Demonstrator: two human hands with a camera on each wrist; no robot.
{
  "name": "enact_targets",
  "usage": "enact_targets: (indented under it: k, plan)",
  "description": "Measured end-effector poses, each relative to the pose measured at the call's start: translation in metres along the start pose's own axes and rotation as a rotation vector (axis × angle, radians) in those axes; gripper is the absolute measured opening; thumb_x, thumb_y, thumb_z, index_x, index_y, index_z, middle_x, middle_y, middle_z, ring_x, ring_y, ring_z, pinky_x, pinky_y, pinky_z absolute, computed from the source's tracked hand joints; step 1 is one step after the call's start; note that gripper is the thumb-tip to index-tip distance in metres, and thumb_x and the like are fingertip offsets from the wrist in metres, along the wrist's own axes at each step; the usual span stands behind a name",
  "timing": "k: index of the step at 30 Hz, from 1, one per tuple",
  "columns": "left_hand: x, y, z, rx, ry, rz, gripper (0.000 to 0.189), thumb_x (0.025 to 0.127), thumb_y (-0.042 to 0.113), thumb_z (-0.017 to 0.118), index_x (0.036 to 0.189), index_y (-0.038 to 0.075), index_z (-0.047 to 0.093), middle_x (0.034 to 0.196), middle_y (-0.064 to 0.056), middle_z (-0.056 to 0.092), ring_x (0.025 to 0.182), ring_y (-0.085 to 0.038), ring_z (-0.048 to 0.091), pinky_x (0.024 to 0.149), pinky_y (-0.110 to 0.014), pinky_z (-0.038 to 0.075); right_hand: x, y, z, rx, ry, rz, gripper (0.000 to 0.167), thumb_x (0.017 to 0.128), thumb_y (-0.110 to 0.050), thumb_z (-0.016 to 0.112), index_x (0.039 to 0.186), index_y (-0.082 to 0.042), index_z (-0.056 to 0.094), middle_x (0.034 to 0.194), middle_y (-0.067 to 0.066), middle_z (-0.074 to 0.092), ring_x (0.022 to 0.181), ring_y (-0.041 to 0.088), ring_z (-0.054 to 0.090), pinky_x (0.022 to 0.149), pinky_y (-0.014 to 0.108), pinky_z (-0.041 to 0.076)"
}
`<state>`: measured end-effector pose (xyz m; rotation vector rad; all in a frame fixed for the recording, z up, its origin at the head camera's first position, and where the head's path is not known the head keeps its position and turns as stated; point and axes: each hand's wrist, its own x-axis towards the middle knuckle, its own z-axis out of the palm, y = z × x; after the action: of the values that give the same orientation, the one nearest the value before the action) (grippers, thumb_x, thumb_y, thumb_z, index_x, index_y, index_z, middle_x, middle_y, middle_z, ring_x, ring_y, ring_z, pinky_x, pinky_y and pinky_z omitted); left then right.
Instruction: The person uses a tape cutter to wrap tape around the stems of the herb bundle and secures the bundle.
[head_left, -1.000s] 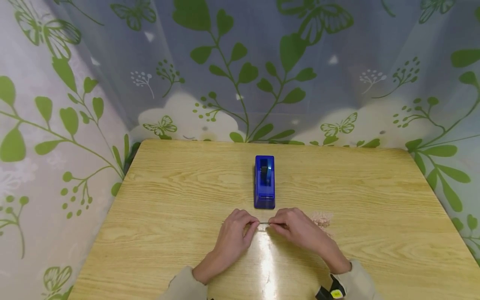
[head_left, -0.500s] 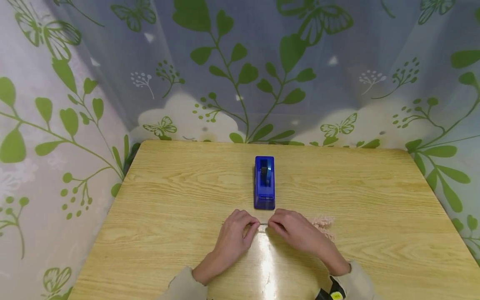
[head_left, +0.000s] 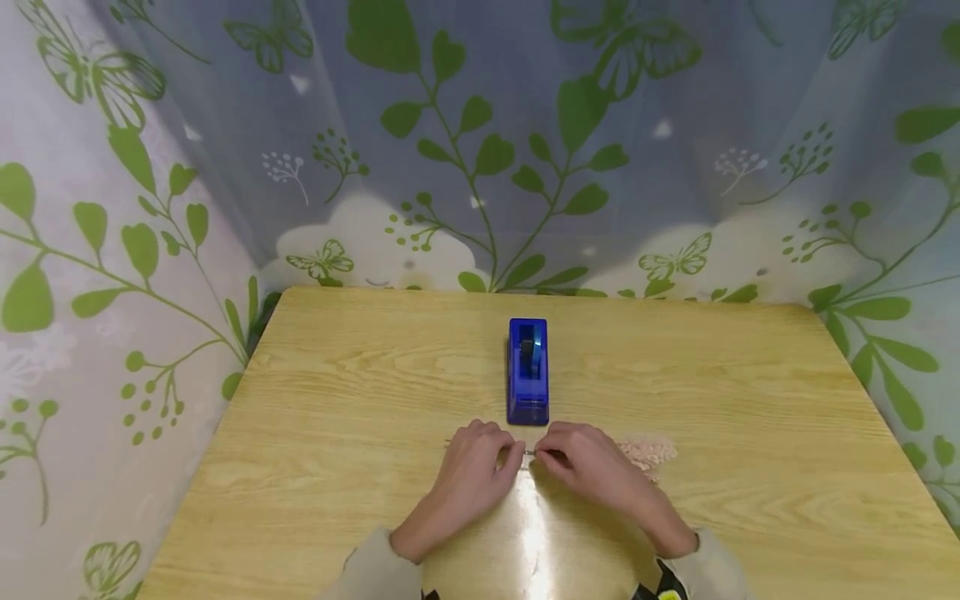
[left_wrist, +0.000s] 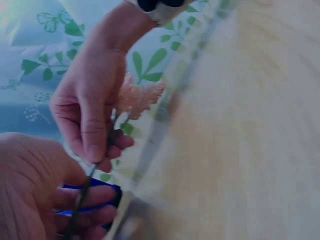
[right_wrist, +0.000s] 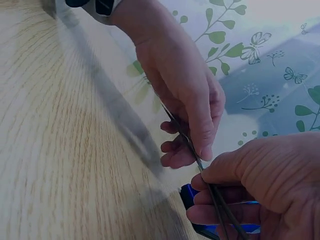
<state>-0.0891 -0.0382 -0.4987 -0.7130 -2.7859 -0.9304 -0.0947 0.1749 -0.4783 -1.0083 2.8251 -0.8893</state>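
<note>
Close together above the table, my left hand (head_left: 474,471) and right hand (head_left: 596,465) pinch thin dark flower stems (head_left: 529,452) between thumb and fingers. A short piece of stem shows between the fingertips. The pale pink, fluffy flower head (left_wrist: 137,100) sticks out past my right hand. At least two stems (right_wrist: 220,205) run through the right hand's fingers in the right wrist view. A blue tape dispenser (head_left: 528,371) with a roll in it stands just beyond both hands. My fingers hide most of the stems.
The wood-grain table (head_left: 360,358) reaches around both hands. Behind it and at the sides hangs a curtain (head_left: 480,167) with green leaves and butterflies. Light glares on the tabletop in front of the hands.
My hands are slightly nearer each other, so less stem shows between them. The pink flower head reaches a little farther right. The head view has shifted slightly; the tape dispenser stays in place.
</note>
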Motion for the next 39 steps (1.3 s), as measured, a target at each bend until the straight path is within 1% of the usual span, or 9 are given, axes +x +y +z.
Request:
enact_targets:
  k: [4,7,10,13,17,24,30,35,39]
  plan:
    - [0.001,-0.001,-0.003,-0.048,-0.096,-0.018,0.029,0.102,0.019,0.066,0.074,0.016,0.072,0.066,0.009,0.060,0.065,-0.008,0.049,0.067,-0.025,0.038,-0.001,-0.002,0.004,-0.006,0.023,-0.004,0.007,0.094,-0.004,0.073,0.094,-0.007,0.079,0.085,-0.004,0.069,0.070,0.000,0.055,0.062,0.019,0.051]
    - [0.001,-0.003,-0.002,-0.091,-0.119,-0.034,0.026,0.103,0.019,0.066,0.079,0.016,0.075,0.070,0.011,0.064,0.069,-0.007,0.052,0.069,-0.025,0.038,-0.001,-0.003,0.005,0.009,0.024,0.001,0.007,0.094,-0.004,0.073,0.094,-0.007,0.079,0.084,-0.004,0.069,0.070,0.000,0.054,0.063,0.019,0.051]
    - [0.000,-0.005,0.000,-0.086,-0.083,-0.027,0.022,0.102,0.018,0.068,0.081,0.015,0.076,0.073,0.010,0.067,0.072,-0.009,0.055,0.070,-0.025,0.037,0.001,-0.004,0.006,0.052,0.012,0.015,0.009,0.097,-0.004,0.069,0.095,-0.006,0.078,0.084,-0.004,0.067,0.072,0.002,0.055,0.065,0.021,0.052]
    - [-0.003,-0.005,0.001,-0.061,-0.032,-0.002,0.020,0.099,0.015,0.071,0.079,0.015,0.075,0.073,0.008,0.068,0.072,-0.011,0.057,0.069,-0.025,0.036,0.000,-0.005,0.007,0.105,-0.036,0.032,0.015,0.102,-0.005,0.062,0.096,-0.006,0.075,0.085,-0.005,0.066,0.077,0.003,0.057,0.070,0.025,0.054]
    - [-0.005,-0.004,0.002,-0.038,0.016,0.028,0.018,0.096,0.013,0.073,0.078,0.015,0.075,0.075,0.006,0.070,0.072,-0.013,0.058,0.067,-0.023,0.034,-0.001,-0.005,0.009,0.109,-0.076,0.039,0.020,0.106,-0.006,0.055,0.096,-0.008,0.073,0.084,-0.008,0.064,0.078,0.004,0.058,0.073,0.028,0.055]
    - [-0.003,-0.002,0.004,-0.038,0.051,0.034,0.016,0.094,0.012,0.074,0.079,0.015,0.075,0.077,0.006,0.070,0.072,-0.012,0.057,0.068,-0.023,0.034,-0.001,-0.006,0.008,0.031,-0.014,0.049,0.017,0.103,-0.008,0.062,0.093,-0.012,0.075,0.083,-0.009,0.065,0.074,0.003,0.057,0.068,0.026,0.053]
    - [-0.001,-0.001,0.006,-0.045,0.061,0.032,0.010,0.093,0.013,0.076,0.083,0.015,0.077,0.080,0.005,0.072,0.072,-0.012,0.056,0.068,-0.023,0.035,-0.002,-0.007,0.004,0.052,0.004,0.088,0.015,0.101,-0.008,0.066,0.095,-0.010,0.079,0.084,-0.007,0.070,0.072,0.001,0.057,0.066,0.024,0.052]
    - [0.000,-0.002,0.008,-0.044,0.087,0.046,0.007,0.091,0.012,0.078,0.084,0.014,0.077,0.080,0.004,0.072,0.073,-0.012,0.057,0.068,-0.023,0.035,0.000,-0.006,0.003,0.063,0.013,0.097,0.016,0.101,-0.008,0.067,0.089,-0.011,0.077,0.076,-0.010,0.063,0.065,0.000,0.048,0.059,0.020,0.045]
    - [0.001,-0.003,0.008,-0.052,0.086,0.043,0.007,0.091,0.010,0.078,0.085,0.013,0.077,0.081,0.003,0.072,0.074,-0.013,0.058,0.069,-0.024,0.036,0.001,-0.006,0.004,0.062,0.024,0.090,0.017,0.100,-0.007,0.067,0.087,-0.011,0.077,0.073,-0.011,0.059,0.062,-0.001,0.045,0.056,0.019,0.043]
